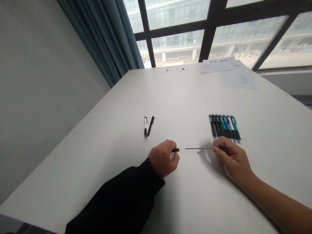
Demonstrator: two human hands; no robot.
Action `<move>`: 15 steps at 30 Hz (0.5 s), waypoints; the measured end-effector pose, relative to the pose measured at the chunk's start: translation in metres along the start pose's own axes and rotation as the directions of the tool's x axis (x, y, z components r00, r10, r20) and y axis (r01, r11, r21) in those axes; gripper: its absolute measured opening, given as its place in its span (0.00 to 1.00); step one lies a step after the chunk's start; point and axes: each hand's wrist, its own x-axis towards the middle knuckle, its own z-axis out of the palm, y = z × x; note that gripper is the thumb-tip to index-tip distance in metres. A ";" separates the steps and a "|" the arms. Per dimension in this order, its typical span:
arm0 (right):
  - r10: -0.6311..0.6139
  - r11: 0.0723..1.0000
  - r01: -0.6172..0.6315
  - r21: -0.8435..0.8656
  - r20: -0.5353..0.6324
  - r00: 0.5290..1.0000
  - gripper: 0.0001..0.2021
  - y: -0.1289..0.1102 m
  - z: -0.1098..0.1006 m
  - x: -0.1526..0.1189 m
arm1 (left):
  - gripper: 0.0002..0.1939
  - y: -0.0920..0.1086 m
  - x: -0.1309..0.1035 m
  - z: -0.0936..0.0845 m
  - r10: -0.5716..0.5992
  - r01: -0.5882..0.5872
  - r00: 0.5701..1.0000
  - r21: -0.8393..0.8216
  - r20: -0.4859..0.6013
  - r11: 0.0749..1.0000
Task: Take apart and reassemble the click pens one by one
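My left hand (164,158) is closed around a dark pen barrel (175,150) with a yellow end that points right. Between the thumb and finger of my right hand (230,157) is a thin dark refill (198,148), held level and pointing left. A small gap separates the refill's tip from the barrel. Just under the refill lies a small clear piece (198,152) on the white table. Behind my right hand is a row of several pens (224,127) with black, green, blue and white bodies.
A white pen (145,126) and a black pen (150,126) lie beyond my left hand on the table (170,97). Printed papers (237,78) and two small white pieces with dark spots are near the far edge, by the window. A blue curtain (104,35) hangs at the left.
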 end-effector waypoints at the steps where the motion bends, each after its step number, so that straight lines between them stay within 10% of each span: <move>1: 0.003 1.000 -0.003 0.000 -0.001 1.000 0.08 0.000 0.000 0.000 | 0.06 0.001 -0.001 0.000 -0.028 0.028 1.000 -0.002 -0.004 1.000; 15: -0.010 1.000 0.010 -0.004 0.120 0.993 0.06 -0.002 0.001 0.000 | 0.08 0.003 -0.003 0.002 0.217 -0.215 0.976 -0.147 -0.005 0.965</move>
